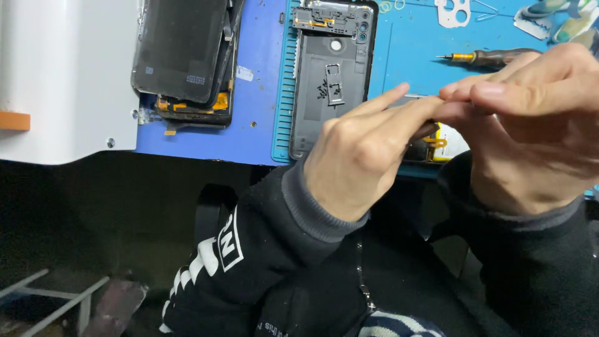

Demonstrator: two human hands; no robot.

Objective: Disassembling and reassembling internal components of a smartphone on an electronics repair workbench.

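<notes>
My left hand and my right hand meet fingertip to fingertip above the front edge of the bench. What they pinch is too small or hidden to make out. Under them lies a partly hidden phone piece with a yellow-and-white part. Just left of my left hand an opened dark phone frame lies on the blue mat, with a small metal tray and several tiny screws resting on it.
A stack of dark phone back covers and screens lies at the left on the blue bench top. A white box sits far left. A screwdriver lies behind my right hand, small parts beyond it.
</notes>
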